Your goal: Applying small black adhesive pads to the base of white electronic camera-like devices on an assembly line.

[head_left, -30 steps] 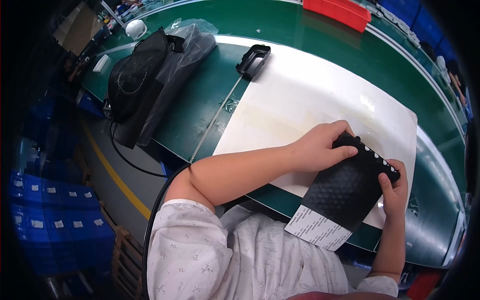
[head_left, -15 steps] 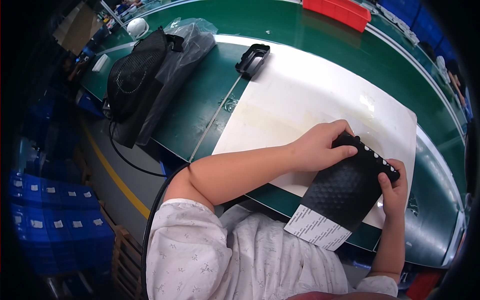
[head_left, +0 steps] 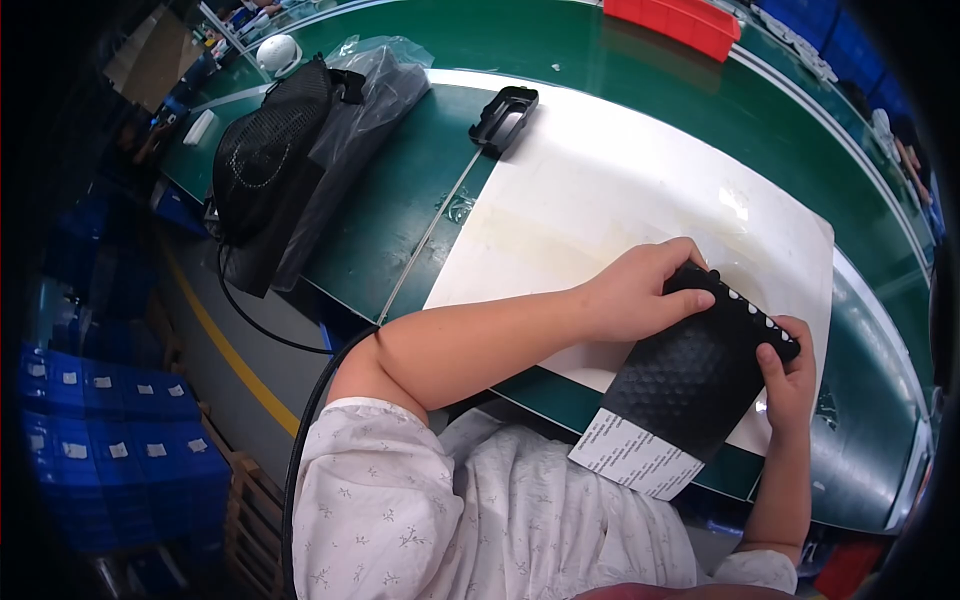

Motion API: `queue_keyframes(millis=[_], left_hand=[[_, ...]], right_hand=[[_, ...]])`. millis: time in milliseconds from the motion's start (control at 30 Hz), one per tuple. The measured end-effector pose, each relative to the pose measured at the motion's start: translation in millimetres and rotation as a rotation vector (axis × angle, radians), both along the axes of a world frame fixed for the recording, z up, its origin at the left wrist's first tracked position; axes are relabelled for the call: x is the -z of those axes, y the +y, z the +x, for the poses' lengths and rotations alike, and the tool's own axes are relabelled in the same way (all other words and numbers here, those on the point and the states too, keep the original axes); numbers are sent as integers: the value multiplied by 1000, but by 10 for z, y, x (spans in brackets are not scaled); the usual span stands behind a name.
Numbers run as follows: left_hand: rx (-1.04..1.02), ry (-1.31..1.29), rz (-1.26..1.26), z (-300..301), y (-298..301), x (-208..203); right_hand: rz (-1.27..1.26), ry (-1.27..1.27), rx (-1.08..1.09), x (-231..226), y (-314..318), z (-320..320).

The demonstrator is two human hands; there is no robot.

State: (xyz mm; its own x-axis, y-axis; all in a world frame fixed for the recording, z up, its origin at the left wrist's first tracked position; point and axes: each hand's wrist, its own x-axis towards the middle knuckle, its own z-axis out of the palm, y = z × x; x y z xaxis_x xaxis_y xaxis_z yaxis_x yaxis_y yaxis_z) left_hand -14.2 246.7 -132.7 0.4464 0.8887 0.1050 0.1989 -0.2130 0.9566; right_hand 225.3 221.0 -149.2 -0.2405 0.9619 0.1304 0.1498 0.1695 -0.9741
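Note:
Both hands hold a black bubble mailer (head_left: 685,385), tilted over the near right part of a white board. Its bubbled face shows, and a white printed strip (head_left: 637,455) crosses the end nearest my body. My left hand (head_left: 645,295) is closed on the far left corner, thumb on top and fingers behind. At the far right corner my right hand (head_left: 787,368) grips the edge between thumb and fingers. Along the far edge, between the hands, runs a row of white spots (head_left: 752,309); I cannot tell what they are.
The white board (head_left: 560,220) lies on a green table (head_left: 400,220). A black plastic tray-like piece (head_left: 503,120) rests at its far left corner. Farther left are a black mesh bag (head_left: 270,150) and clear plastic. A red bin (head_left: 675,25) stands at the back, blue crates (head_left: 110,420) at lower left.

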Motion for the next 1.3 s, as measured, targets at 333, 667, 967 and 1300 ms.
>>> queue_keyframes(millis=[333, 667, 967, 1300], left_hand=[[3, 25, 29, 1, -7, 1], [5, -91, -98, 29, 23, 124], [9, -105, -191, 35, 7, 42], [26, -125, -172, 15, -1, 65]], right_hand=[[7, 4, 4, -23, -21, -8], [-18, -28, 26, 12, -6, 17], [-30, -43, 1, -31, 9, 25], [-43, -54, 11, -20, -4, 11]])
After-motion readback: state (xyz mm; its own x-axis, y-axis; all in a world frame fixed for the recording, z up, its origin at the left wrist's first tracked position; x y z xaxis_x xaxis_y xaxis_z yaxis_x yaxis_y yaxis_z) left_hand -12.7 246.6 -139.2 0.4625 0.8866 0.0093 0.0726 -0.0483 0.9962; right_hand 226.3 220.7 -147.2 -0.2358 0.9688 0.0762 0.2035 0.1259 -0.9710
